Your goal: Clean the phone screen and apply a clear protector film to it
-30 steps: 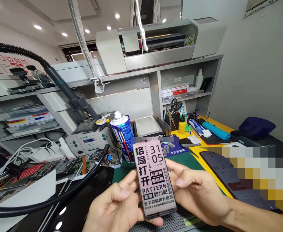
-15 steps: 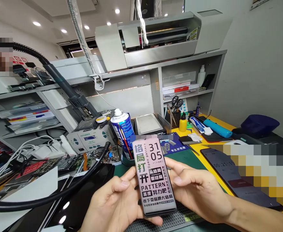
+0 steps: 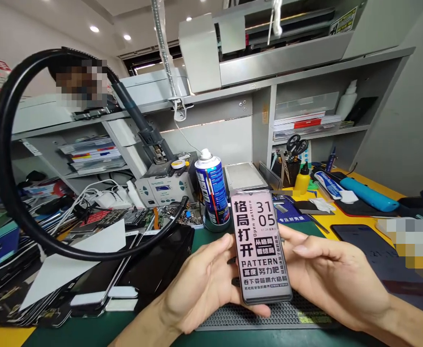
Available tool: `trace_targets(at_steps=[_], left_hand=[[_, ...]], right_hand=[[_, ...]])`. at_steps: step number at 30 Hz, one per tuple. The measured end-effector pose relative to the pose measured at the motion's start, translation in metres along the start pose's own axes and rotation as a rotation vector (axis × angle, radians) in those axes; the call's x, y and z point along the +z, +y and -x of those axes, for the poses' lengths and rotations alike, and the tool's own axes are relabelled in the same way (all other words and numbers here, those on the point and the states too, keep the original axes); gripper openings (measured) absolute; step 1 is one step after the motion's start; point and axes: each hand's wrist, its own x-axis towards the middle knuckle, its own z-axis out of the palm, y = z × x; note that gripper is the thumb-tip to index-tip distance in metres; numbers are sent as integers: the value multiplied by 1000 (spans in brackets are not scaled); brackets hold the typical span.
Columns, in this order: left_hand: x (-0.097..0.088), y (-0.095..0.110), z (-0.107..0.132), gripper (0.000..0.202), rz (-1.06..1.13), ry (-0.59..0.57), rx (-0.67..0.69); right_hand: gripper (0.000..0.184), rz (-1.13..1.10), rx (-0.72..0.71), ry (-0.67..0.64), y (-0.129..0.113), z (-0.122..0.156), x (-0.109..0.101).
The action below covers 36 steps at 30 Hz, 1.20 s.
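Observation:
I hold a smartphone upright in front of me, its lit pink screen showing "31 05" and large black characters. My left hand cups its lower left edge, the thumb under the bottom. My right hand wraps the right edge, with the thumb resting beside the screen. Both hands grip the phone above a dark ribbed mat on the green bench mat.
A blue spray can stands just behind the phone. A thick black hose loops at the left over stacked dark screens and cables. Behind are a soldering station, shelves and a yellow bottle. Another dark phone lies at the right.
The view has swung to the left and dipped a little, so the bench items appear shifted right. Both hands still hold the phone the same way.

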Motion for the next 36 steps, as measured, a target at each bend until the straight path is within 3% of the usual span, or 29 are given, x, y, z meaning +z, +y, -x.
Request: trace_targets(at_steps=[17,36], left_hand=[[-1,-2,2,52,-26,23,32],[-2,6,1,48,103,37,-65]], right_hand=[[54,37,11,-43,-1,0,-3],[54,-24,57,68,-8,-6,0]])
